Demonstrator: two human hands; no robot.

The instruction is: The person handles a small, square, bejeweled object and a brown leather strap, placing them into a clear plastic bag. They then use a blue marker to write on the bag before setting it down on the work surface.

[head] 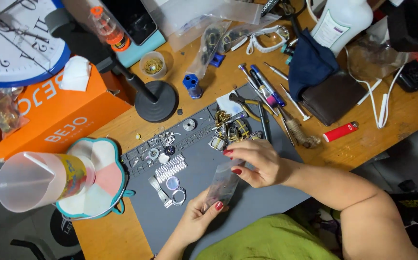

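Both my hands hold a small clear plastic bag (222, 185) over the grey work mat (247, 202). My left hand (197, 219) grips the bag's lower end between thumb and fingers. My right hand (257, 161) pinches its upper end. On the mat to the left lie a silver watch bracelet piece (170, 167), a metal strap segment (159, 190), a round glass (172, 183) and a ring-shaped case part (179, 196). Several gold and silver watch parts (230, 129) are piled just above my right hand.
An orange box (60, 115) and a clear jug (31, 180) stand at the left, under a wall clock (16, 43). A black round stand base (156, 101), pliers (247, 103), pens (266, 86), a red lighter (340, 131), a brown wallet (334, 96) and a white bottle (341, 19) crowd the wooden table.
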